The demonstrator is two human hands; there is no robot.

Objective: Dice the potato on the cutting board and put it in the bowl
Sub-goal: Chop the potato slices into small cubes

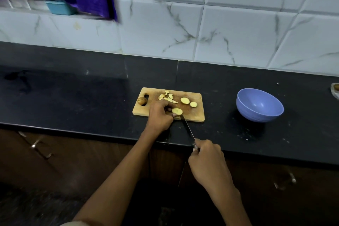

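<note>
A potato slice (177,110) is lying flat near the front edge of the cutting board (199,115), and the left hand (160,115) is pinning it there, fingers curled over its left side with the thumb tip at its near rim. The knife (187,127) is running from the slice's right edge back toward the person, its long axis angled toward the right hand (207,159), which is gripping the handle with a closed grip well off the board, above the counter (73,97) edge. The blade tip appears to be touching or just beside the slice; contact cannot be confirmed. The coming cut is judged to turn on this: the slice sits directly ahead of the blade, left of the knife hand. Two more slices (185,100) and a heap of cut pieces (167,96) are lying farther back. A potato end (142,100) is resting by the board's handle slot. The bowl (259,105) is standing well apart to the right, seemingly holding nothing.
</note>
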